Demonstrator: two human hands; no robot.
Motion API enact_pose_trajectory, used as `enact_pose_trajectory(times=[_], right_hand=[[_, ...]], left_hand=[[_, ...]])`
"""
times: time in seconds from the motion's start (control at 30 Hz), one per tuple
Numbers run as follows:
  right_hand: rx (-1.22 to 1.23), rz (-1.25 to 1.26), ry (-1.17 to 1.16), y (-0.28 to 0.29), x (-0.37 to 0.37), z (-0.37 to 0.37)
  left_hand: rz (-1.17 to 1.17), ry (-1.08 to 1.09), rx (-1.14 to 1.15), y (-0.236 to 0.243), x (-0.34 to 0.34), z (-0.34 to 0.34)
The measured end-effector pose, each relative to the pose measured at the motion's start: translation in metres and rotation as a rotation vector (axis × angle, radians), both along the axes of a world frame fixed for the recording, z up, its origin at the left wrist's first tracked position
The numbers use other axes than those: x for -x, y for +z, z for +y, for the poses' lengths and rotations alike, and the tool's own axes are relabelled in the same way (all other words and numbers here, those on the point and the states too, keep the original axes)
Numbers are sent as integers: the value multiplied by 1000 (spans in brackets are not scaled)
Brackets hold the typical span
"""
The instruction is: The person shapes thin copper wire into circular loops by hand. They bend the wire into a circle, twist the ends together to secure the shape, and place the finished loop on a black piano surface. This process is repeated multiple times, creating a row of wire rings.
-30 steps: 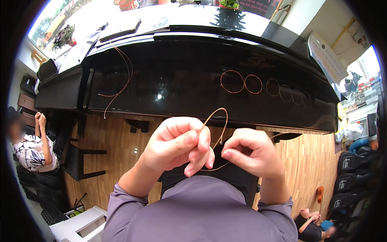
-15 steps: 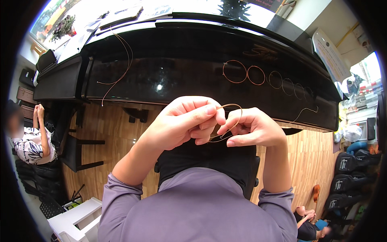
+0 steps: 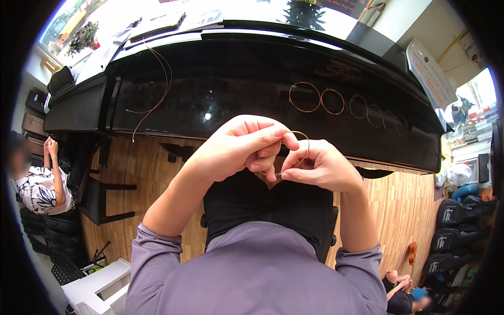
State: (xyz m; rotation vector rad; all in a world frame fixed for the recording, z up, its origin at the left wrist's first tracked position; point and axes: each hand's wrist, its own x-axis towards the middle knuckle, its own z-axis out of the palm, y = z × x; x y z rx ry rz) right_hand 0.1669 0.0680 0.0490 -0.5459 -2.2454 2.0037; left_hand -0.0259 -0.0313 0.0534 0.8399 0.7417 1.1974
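My left hand (image 3: pixel 244 146) pinches a thin, golden-brown wire loop (image 3: pixel 308 140) between thumb and index finger at its upper part, the other fingers curled beneath; my right hand (image 3: pixel 328 165) has its thumb and bent index finger pressed together on the lower part, though the fingers partly hide that contact. I judge that I hold it at two spots because wire this springy would likely uncoil if gripped at one alone. The loop is in the air at the near edge of a long, glossy black piano (image 3: pixel 236 79), right of that edge's middle, probably raised there so I can see it clear of my lap. It looks slender and smoothly rounded, with a dull brassy tone; its ends I cannot make out among my fingers. On the piano's right half lie two reddish copper wire rings (image 3: pixel 319 98), then, farther right, a row of finer, greyish wire rings (image 3: pixel 367 109), seemingly set side by side so that each can be told apart. Toward the piano's left end, a loose, copper-coloured wire (image 3: pixel 170 79) trails forward in two strands from beneath a flat, dark object (image 3: pixel 163 26) at its back, which may be pinning it.
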Motion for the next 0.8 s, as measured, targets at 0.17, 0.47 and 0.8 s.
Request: enact_pose_trajectory(times=[0.17, 0.47, 0.8], right_hand=[[154, 122, -121, -16, 0, 0], [494, 372, -311, -34, 20, -11], [399, 141, -219, -39, 10, -9]], left_hand=[[50, 367, -179, -13, -8, 9], [170, 667, -474, -64, -44, 1], [242, 701, -339, -53, -27, 1]])
